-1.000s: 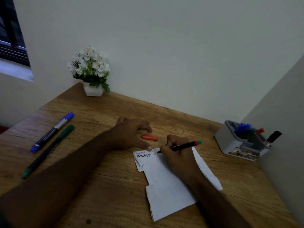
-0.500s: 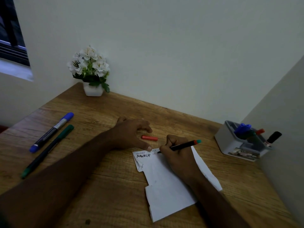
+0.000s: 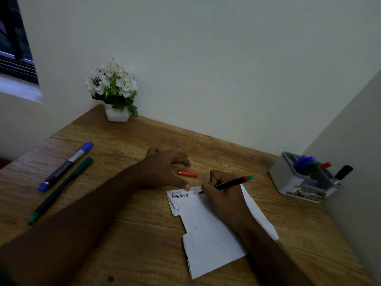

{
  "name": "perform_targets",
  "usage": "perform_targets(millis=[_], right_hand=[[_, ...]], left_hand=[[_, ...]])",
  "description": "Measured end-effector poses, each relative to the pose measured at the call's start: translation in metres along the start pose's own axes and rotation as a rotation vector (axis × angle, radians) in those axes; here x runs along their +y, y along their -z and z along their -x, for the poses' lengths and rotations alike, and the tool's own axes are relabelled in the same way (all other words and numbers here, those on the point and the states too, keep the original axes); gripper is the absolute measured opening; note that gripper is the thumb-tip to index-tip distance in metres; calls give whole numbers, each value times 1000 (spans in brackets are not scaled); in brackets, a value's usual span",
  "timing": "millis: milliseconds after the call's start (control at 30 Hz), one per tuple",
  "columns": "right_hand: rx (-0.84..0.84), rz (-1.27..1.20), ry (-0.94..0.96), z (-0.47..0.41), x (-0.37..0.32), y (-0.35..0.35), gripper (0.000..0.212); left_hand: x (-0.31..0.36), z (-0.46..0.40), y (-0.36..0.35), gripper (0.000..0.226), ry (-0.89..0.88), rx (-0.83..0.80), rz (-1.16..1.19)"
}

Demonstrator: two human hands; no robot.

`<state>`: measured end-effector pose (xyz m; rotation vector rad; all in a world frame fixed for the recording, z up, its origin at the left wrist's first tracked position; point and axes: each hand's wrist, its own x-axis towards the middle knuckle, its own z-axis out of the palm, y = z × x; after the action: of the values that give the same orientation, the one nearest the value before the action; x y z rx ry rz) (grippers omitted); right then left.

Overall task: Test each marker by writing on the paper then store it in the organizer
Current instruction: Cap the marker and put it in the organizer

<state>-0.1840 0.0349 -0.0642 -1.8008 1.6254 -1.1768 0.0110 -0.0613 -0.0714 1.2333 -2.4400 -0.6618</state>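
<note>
Markers first, going left to right: a blue-capped marker point(image 3: 65, 166) and a green one point(image 3: 60, 190) lie capped side by side at the left of the worktop point(image 3: 144, 234), well apart from the action, so I'd guess they're waiting to be tested. Left hand point(image 3: 165, 169) is spread flat with its thumb tip pinning the top edge of the paper point(image 3: 208, 234), probably so the sheet doesn't slide. Just beside it sits a loose red cap point(image 3: 187, 173), parked within reach for recapping. Right hand point(image 3: 223, 195) has its fingers pinched around the red marker point(image 3: 226, 184), tip on the paper next to a few rows of letters. Far right, the white organizer point(image 3: 288, 180) already holds several markers.
</note>
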Motion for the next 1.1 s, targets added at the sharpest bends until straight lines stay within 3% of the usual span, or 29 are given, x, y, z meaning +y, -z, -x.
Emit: perform_targets(millis=[800, 1100], right_hand=[[41, -47, -13, 1, -4, 0, 38], [65, -34, -15, -1, -1, 0, 31]], left_hand=[[8, 4, 5, 71, 19, 0, -2], [6, 4, 4, 79, 23, -15, 16]])
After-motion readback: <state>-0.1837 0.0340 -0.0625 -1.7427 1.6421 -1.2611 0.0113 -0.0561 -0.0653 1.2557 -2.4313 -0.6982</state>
